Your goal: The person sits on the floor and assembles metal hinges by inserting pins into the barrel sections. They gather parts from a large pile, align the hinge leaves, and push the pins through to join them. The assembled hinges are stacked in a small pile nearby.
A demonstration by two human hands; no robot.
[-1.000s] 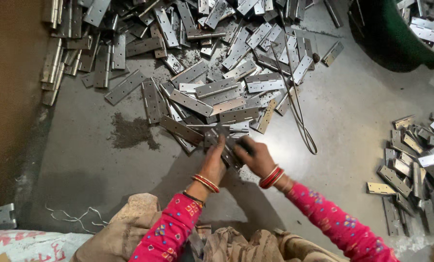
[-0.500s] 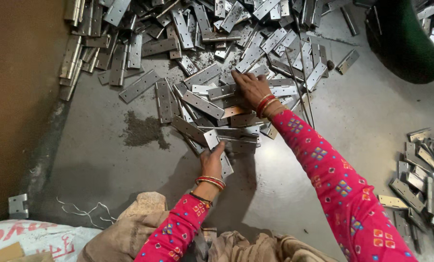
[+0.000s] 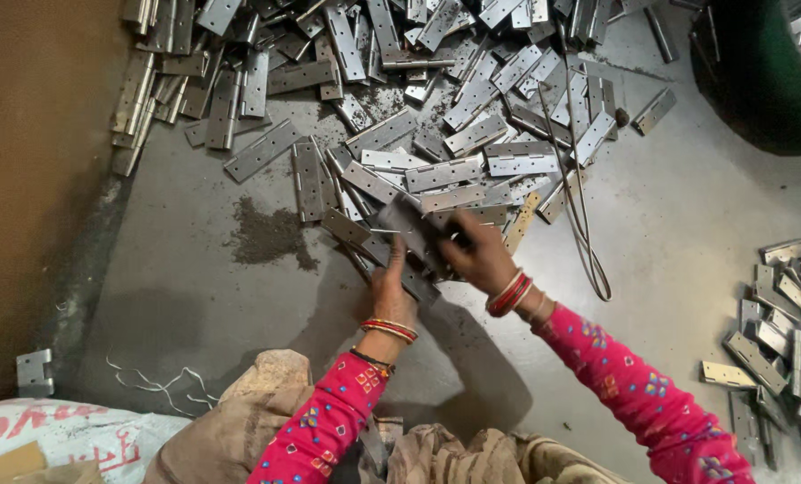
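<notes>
Holding a flat grey metal hinge point(image 3: 411, 229) between them, both hands meet just below the middle of the frame, above the grey concrete floor point(image 3: 669, 224). The left hand point(image 3: 391, 291) comes up from below with its fingers curled onto the hinge's lower edge, its grip pressed onto the metal. The right hand point(image 3: 479, 255) closes on the hinge's right end, fingers wrapped over it. Both wrists carry red and gold bangles point(image 3: 510, 292), and both arms wear bright pink patterned sleeves point(image 3: 638, 390).

Directly above the hands, a large heap of silver metal hinges point(image 3: 400, 81) spreads across the top of the frame, its nearest pieces just beside the held hinge. A thin bent wire loop point(image 3: 588, 242) lies on the floor to the right of the hands. At the right edge sits a smaller pile of hinges point(image 3: 777, 341), well apart from the hands. A dark patch of metal filings point(image 3: 270, 235) marks the floor left of centre, and a dark green round container point(image 3: 759, 81) fills the upper right corner.
</notes>
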